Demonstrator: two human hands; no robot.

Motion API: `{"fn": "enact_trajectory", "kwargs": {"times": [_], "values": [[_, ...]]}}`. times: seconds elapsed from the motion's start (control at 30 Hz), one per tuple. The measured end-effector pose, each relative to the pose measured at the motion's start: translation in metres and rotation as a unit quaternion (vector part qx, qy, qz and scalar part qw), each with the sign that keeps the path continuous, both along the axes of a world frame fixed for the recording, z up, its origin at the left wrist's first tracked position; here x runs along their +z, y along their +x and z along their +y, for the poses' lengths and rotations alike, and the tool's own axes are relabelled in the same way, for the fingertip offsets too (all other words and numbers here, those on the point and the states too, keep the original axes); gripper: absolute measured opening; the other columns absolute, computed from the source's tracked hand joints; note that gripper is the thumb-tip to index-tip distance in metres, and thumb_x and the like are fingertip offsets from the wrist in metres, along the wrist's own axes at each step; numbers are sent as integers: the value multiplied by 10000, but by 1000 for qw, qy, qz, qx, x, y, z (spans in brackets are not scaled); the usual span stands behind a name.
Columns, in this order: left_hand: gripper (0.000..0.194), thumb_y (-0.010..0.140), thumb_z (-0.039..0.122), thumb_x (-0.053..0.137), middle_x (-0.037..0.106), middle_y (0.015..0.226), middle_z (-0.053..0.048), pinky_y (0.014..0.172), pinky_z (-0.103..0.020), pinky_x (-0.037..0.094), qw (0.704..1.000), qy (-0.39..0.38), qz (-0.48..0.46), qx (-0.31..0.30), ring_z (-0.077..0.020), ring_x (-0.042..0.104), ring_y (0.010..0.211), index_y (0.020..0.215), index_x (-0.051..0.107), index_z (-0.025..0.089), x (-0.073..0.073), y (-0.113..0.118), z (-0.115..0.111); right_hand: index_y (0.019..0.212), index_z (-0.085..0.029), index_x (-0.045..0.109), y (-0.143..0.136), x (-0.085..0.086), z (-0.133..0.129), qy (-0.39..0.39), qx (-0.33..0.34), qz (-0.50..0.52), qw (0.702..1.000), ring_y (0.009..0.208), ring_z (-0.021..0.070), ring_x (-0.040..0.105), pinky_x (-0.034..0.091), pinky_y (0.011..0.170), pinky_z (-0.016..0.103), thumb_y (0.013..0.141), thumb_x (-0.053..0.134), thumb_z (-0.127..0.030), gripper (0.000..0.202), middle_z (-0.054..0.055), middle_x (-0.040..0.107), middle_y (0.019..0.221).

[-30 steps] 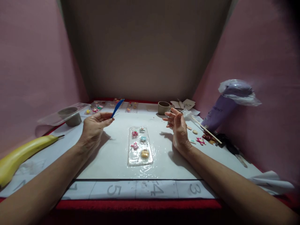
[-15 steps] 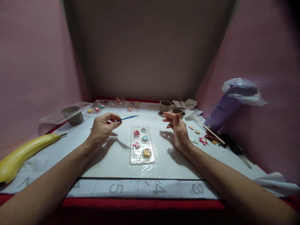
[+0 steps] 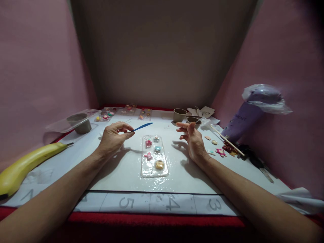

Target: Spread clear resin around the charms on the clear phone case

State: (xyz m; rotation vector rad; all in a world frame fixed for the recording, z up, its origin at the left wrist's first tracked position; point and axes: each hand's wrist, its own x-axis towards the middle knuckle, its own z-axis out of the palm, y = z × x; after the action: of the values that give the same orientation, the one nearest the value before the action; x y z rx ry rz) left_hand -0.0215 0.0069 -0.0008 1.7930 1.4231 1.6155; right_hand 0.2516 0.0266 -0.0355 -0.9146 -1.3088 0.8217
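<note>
My left hand (image 3: 113, 136) pinches a small blue plastic knife (image 3: 143, 127) between thumb and fingers. Its blade points right, above the white board. Below and between the hands lies a clear, wet-looking phone case (image 3: 149, 170). On it sit several small charms, among them a pink rabbit-like one (image 3: 148, 156), a blue one (image 3: 157, 149) and a yellow one (image 3: 159, 164). My right hand (image 3: 192, 140) hovers right of the case with fingers stretched out, and I see nothing held in it. Glossy clear liquid surrounds the case on the board.
A yellow banana (image 3: 30, 165) lies at the left, near a grey pot (image 3: 83, 127) under a clear plastic lid. Decorated cases (image 3: 145, 114) rest at the back. Two grey cups (image 3: 179, 115), loose charms (image 3: 220, 152), a wooden stick (image 3: 231, 143) and a purple bag (image 3: 240, 118) are at the right.
The blue knife in my left hand has shifted slightly right and up, with its blade turned more toward view. My right hand has hardly moved. The whole view has shifted a little.
</note>
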Motion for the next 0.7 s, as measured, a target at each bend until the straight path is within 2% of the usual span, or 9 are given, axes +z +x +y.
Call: {"fn": "enact_trajectory", "kwargs": {"times": [0.13, 0.23, 0.4, 0.57, 0.7], "values": [[61, 580, 229, 769, 615, 635, -24, 652, -301, 410, 1000, -1, 16, 5, -181, 528, 676, 612, 718, 242, -2, -1, 1, 985, -251, 719, -1, 1, 0, -6, 1, 3, 1000, 963, 200, 605, 530, 662, 295, 858, 390, -738, 602, 67, 689, 1089], [53, 581, 262, 764, 628, 682, -43, 634, -306, 417, 1000, -2, 23, -15, -205, 537, 720, 611, 722, 248, -4, -3, 2, 975, -248, 719, -2, 1, 0, -2, 2, -3, 1000, 960, 198, 610, 532, 656, 292, 858, 386, -740, 605, 67, 687, 1120], [49, 583, 257, 758, 635, 720, -45, 659, -309, 426, 999, -2, 33, -15, -205, 546, 740, 621, 727, 253, -5, -4, 2, 976, -242, 721, -1, 0, 0, -1, 11, -4, 1000, 954, 194, 612, 535, 665, 293, 868, 391, -726, 596, 72, 688, 1096], [57, 572, 225, 753, 644, 703, -36, 713, -335, 422, 998, -6, 55, -3, -209, 553, 732, 611, 723, 254, -2, -2, 1, 966, -221, 707, -3, 2, -2, -14, 40, 17, 999, 926, 202, 629, 554, 617, 294, 840, 408, -751, 622, 94, 666, 1109], [57, 575, 212, 751, 645, 680, -25, 729, -324, 418, 998, -11, 61, 0, -204, 562, 734, 603, 716, 247, -1, -1, 0, 990, -197, 695, -7, 4, -10, 14, 77, -15, 997, 896, 199, 631, 550, 565, 273, 844, 426, -735, 618, 105, 654, 1074]]}}
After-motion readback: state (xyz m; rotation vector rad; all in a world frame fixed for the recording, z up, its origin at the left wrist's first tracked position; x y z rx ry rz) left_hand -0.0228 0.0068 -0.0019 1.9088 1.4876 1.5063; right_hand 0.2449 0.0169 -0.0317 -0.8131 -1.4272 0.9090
